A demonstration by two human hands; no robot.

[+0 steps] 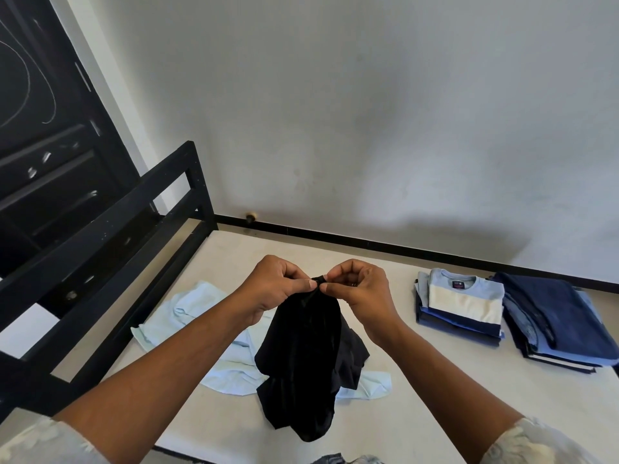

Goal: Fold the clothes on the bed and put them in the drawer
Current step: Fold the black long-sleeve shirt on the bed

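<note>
Left hand (pixel 278 289): thumb and forefinger pinch the top edge of the black garment (pixel 301 346), the other fingers curled in behind.
Right hand (pixel 360 293): the same pinch on the same edge, its fingertips almost touching the left's, so the 2 grips sit at 1 bunched point.
Black garment: hangs straight down from that point with its long axis vertical. The lower part is crumpled and its hem seems to rest on the bed. I cannot tell what kind of garment it is.
Key relation: all the cloth lies below and toward the person from the grip, and neither hand is nearer to it. By my reading, the hands must part sideways along the edge to open it flat.
Light blue shirt (pixel 187 316): spread unfolded on the mattress (pixel 418 396), right under and to the left of the hanging cloth.
Striped T-shirt stack (pixel 465 303): folded, on the mattress to the right of the right hand.
Dark blue stack (pixel 556 316): folded, just beside the striped one, further right.
Bed frame (pixel 110 229): black rail along the left side.
Black drawer unit (pixel 50 182): beyond the rail at far left, blurred, well apart from both hands.
Progress: 2 stacks folded, at least 2 pieces not yet folded, nothing seen in a drawer.
</note>
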